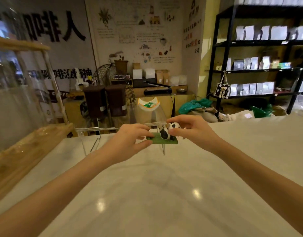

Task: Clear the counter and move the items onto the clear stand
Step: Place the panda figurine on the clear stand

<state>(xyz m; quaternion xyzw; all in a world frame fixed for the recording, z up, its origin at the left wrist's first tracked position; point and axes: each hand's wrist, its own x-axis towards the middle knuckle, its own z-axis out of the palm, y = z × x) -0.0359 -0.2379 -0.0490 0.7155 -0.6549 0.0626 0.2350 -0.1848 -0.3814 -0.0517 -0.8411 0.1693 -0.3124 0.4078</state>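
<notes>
The glossy, pale marble-look counter stretched smooth under both forearms. At its far edge stood the clear acrylic stand, thin-walled and angular. Over that stand, the left hand pinched the flat green base's left end, while the right hand closed around the head of the small, rounded black-and-white panda figurine.

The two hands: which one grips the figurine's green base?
The left hand pinches the green base; the right hand holds the panda itself.
</notes>
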